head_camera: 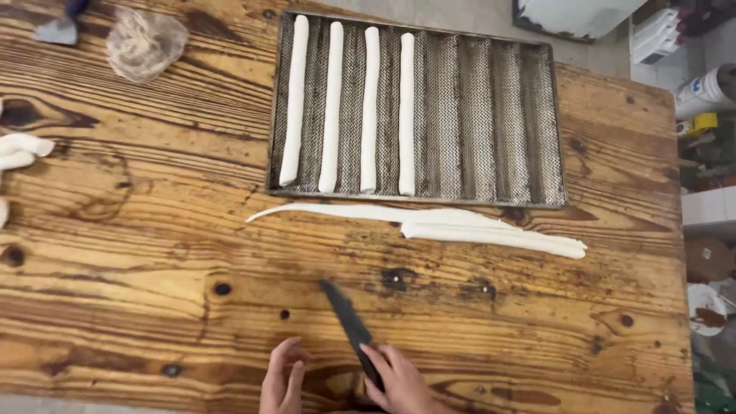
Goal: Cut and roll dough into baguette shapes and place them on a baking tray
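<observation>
Right hand grips dark knife; left hand flat on table.

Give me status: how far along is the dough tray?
Done: four long dough sticks lie in the left channels of the perforated tray. In hand: the right hand grips a dark knife, the left hand rests flat on the wooden table. Left: flat dough strips lie below the tray; its right channels hold nothing.

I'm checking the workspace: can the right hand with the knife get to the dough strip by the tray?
Probably yes. The right hand holds the knife, blade pointing toward the dough strip. Only bare table lies between them, and the left hand rests off to the side.
</observation>
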